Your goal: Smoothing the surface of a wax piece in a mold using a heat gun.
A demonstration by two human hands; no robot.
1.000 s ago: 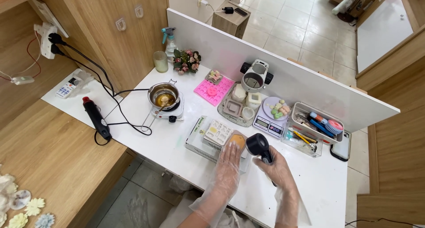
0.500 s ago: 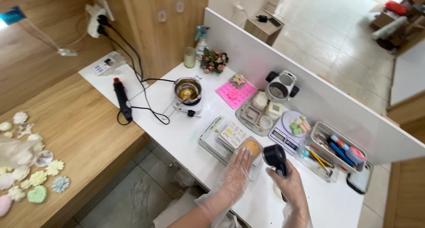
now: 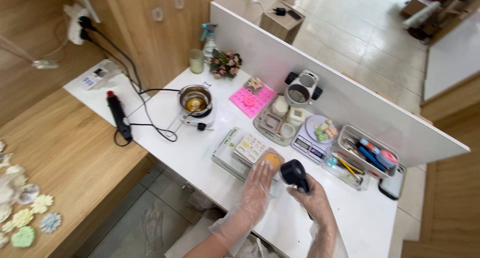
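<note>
My left hand (image 3: 256, 184), in a thin clear plastic glove, rests flat on the white table with its fingertips against a small mould filled with orange-yellow wax (image 3: 272, 161). My right hand (image 3: 314, 198), gloved too, grips a black heat gun (image 3: 293, 173) whose round nozzle points at that mould from the right. The mould lies on a flat white box (image 3: 228, 154) beside a pale slab with small cavities (image 3: 249, 148).
A small pot on an electric hotplate (image 3: 195, 102), a second black heat tool with its cable (image 3: 119, 116), a pink silicone mould (image 3: 251, 98), a tray of moulds (image 3: 279, 120), a scale (image 3: 314, 137), and a wire basket of pens (image 3: 367, 153) crowd the table. Pastel wax flowers (image 3: 31, 208) lie on the wooden bench.
The camera view has drifted right and tilted; both hands keep the same pose at the orange mould, with the heat gun still aimed at it.
</note>
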